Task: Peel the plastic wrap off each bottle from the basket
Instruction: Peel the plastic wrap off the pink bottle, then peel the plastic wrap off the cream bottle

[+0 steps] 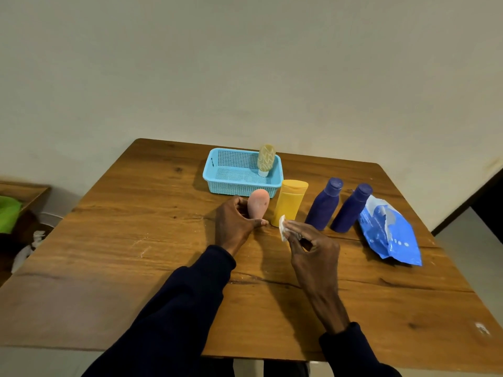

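The left hand (235, 223) is curled round the narrow lower end of a pink bottle (259, 204), fingers behind it and thumb stretched across the front. The right hand (313, 250) is just beside it, nearer the desk's right edge. Its thumb and fingertips pinch a small white scrap (283, 227), and the other fingers are loosely bent. The scrap is crumpled and thin; whether it is wrap or tissue cannot be told.

The pink bottle is smooth and matt, bulb-shaped, with a wide rounded end above a slim neck. Its long axis is close to upright, with the rounded end up and leaning slightly toward the far edge. It is held above the middle of the wooden desk (136, 240), just in front of the basket (239, 187).

The basket is pale blue perforated plastic and rectangular, and sits near the far edge. A cream bottle (266, 159) with a wavy pattern stands in its right far corner, white cap down.

Toward the right edge, a yellow bottle (289, 206) with a flat cap stands just beside the pink one. Then come a dark blue bottle (324, 206) and a second dark blue bottle (350, 210), both tapered, caps up, leaning in this wide view. A glossy blue packet (392, 238) with a peeled flap lies near the right edge, beside them.
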